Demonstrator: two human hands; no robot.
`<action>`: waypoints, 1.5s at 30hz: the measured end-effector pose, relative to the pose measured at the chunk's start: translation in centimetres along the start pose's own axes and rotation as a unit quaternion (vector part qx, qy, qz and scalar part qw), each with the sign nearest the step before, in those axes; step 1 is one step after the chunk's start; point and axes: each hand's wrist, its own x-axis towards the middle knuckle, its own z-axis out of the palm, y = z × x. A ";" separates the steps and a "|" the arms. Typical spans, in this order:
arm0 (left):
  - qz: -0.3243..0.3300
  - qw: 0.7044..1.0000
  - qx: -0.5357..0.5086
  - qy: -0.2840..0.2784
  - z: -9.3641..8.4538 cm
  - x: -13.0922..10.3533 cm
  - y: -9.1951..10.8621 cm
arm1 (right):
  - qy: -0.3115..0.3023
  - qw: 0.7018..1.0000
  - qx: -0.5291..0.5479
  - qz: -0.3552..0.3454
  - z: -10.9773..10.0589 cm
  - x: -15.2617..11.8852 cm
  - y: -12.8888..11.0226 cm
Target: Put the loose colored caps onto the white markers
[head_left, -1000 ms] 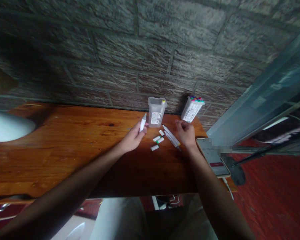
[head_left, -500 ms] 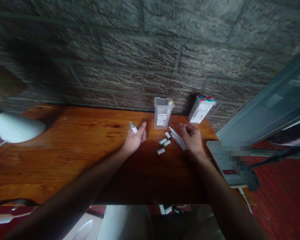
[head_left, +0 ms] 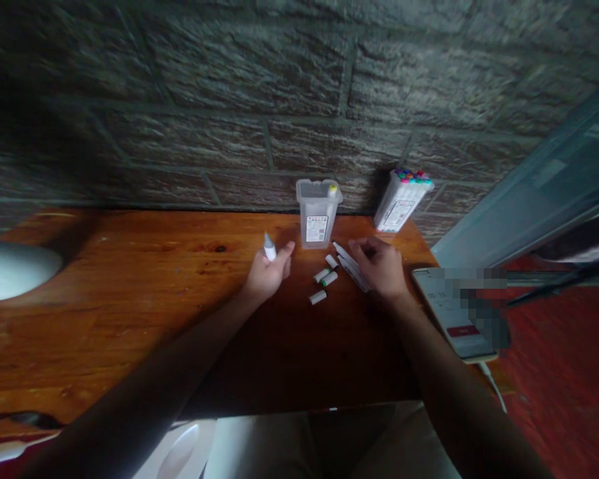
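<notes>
My left hand grips a white marker that sticks up out of the fist. My right hand rests on the wooden table, its fingers touching two white markers that lie side by side. Three loose marker caps lie between my hands. Behind them stands a clear plastic marker box, nearly empty, with one yellow-tipped marker in it. A second box, full of coloured markers, leans against the brick wall.
A phone lies at the table's right edge, with a cable hanging below it. A white lamp shade sits at the far left. The brick wall closes the back of the table; a glass pane stands at right.
My left hand has turned the marker from pointing toward the clear box to standing upright in the fist. My right hand has lowered onto the two lying markers. The camera has shifted slightly.
</notes>
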 end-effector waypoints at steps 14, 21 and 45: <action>0.008 0.992 -0.118 -0.033 -1.0 -1.4 2.3 | -0.195 0.976 0.096 0.019 -1.7 0.1 0.4; 0.031 0.977 -0.113 -0.176 -0.6 -2.9 2.7 | -0.313 0.906 0.286 0.017 -0.4 -2.3 -3.9; 0.002 0.925 -0.380 0.016 -3.7 -0.6 4.5 | -0.038 0.986 0.022 -0.160 2.1 -3.9 -4.8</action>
